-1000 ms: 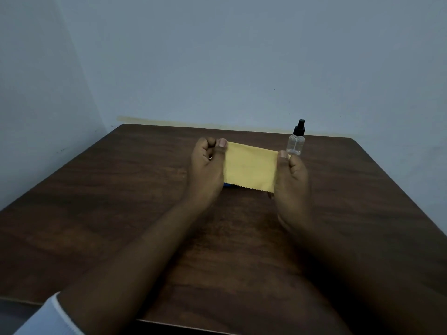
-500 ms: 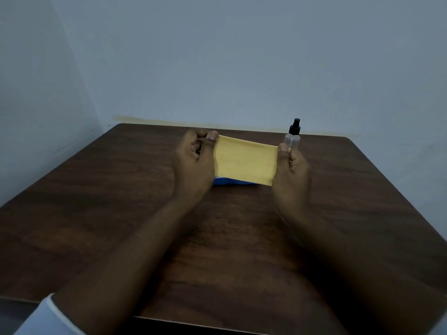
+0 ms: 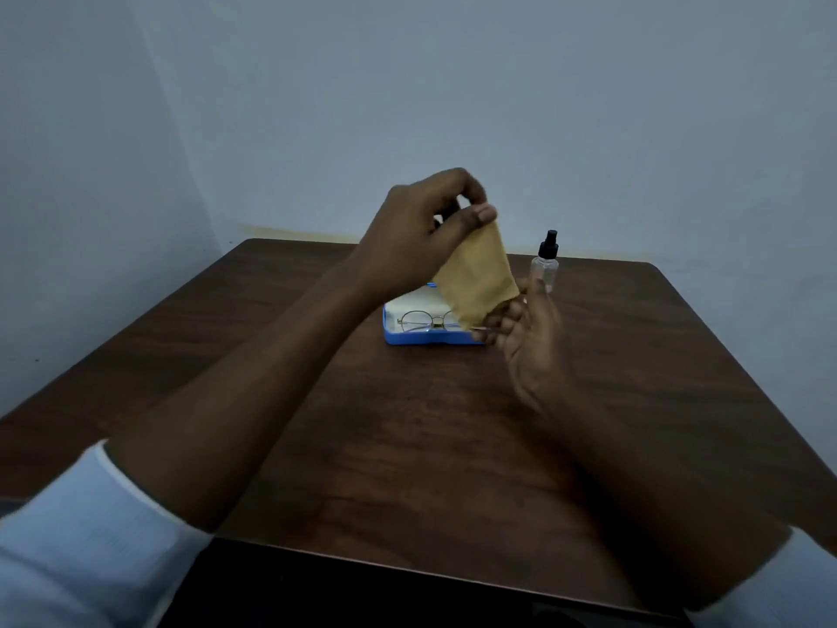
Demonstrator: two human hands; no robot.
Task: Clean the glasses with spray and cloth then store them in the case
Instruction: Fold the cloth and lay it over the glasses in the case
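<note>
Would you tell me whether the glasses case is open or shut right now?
Open: the case shows its pale lining, with the glasses lying inside it.

I see the left hand [image 3: 416,233] pinching the cloth [image 3: 480,278] at its top, the right hand [image 3: 530,337] at its lower corner. The cloth partly hides the open case [image 3: 407,339] holding the glasses [image 3: 421,321].

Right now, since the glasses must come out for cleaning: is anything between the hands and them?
Only the yellow cloth, held by both the left hand and right hand, hangs in front of the right side of the glasses. The blue case lies open; no lid covers them.
</note>
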